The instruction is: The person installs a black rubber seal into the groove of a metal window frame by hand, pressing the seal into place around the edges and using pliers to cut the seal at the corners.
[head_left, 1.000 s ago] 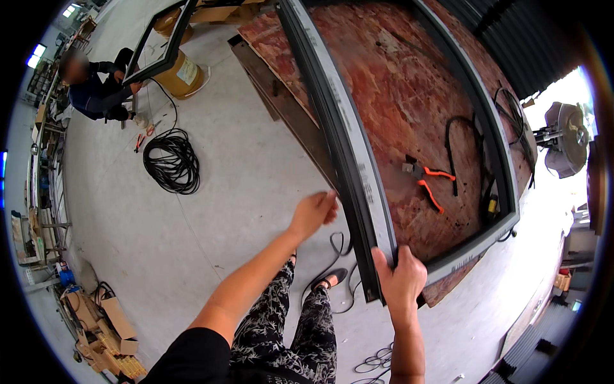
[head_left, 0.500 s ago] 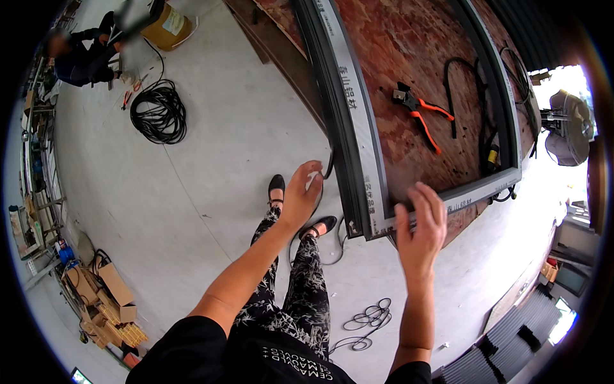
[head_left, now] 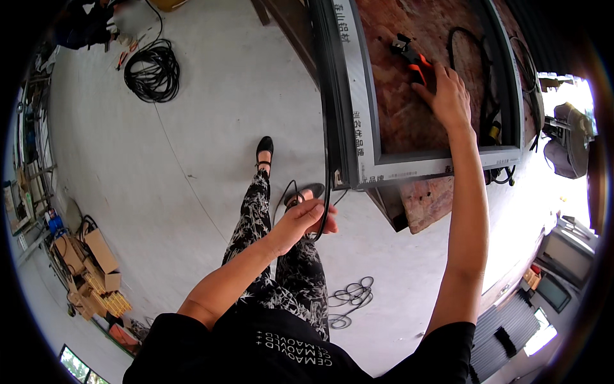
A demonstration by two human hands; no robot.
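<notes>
A thin black rubber strip (head_left: pixel 328 168) runs down along the left edge of the stacked grey window frames (head_left: pixel 359 96) and bends into my left hand (head_left: pixel 300 225). That hand is closed on the strip, just below the frames' near corner. Inside the top frame, cutting pliers (head_left: pixel 401 45) with orange handles lie on the reddish, stained board (head_left: pixel 400 121). My right hand (head_left: pixel 451 96) is over the handles, thumb and fingers apart, the handles between them. It hides the handle ends.
Beside the frame's right side lie black cord (head_left: pixel 489 70) and a small yellow-and-black item (head_left: pixel 494 130). Coils of black strip rest on the floor, a thick one (head_left: pixel 152 70) far left, a loose one (head_left: pixel 350 301) nearby. Cardboard boxes (head_left: pixel 99 256) stand left. Another person (head_left: pixel 83 29) sits far left.
My right hand has moved from the frame's near corner onto the pliers' handles. My left hand has come lower and closed around the strip. The whole view has shifted.
</notes>
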